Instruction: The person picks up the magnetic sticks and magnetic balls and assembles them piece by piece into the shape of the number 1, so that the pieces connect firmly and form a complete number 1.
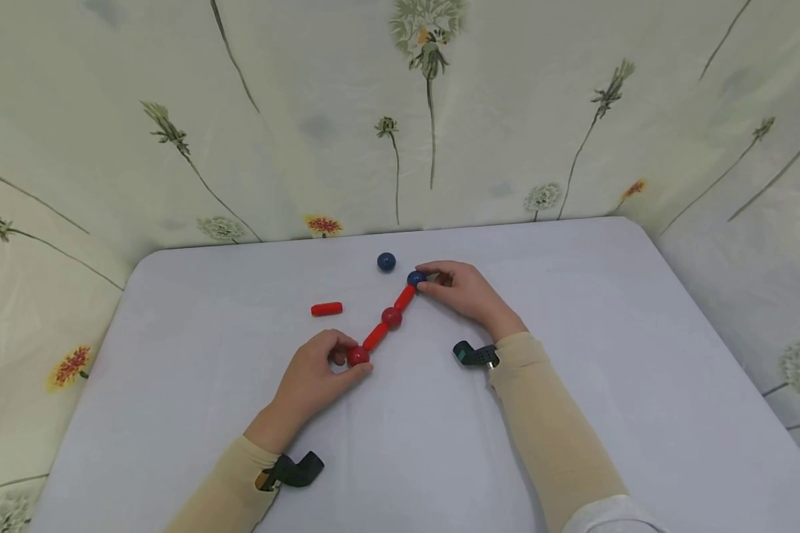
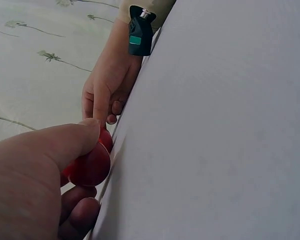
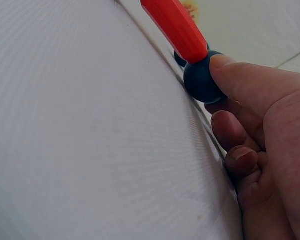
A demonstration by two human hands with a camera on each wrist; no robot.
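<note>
A chain of balls and rods runs diagonally between the two hands. At its near end the left hand pinches a red ball between thumb and fingers; the left wrist view shows that red ball up close. From it a red rod leads to a middle red ball, then another red rod reaches a blue ball. The right hand pinches this blue ball, also seen as a dark blue ball joined to a red rod in the right wrist view.
A loose blue ball lies beyond the chain, left of the right hand. One separate red rod lies to the left of the chain. Everything is on a white table, with a flower-patterned curtain behind its far edge.
</note>
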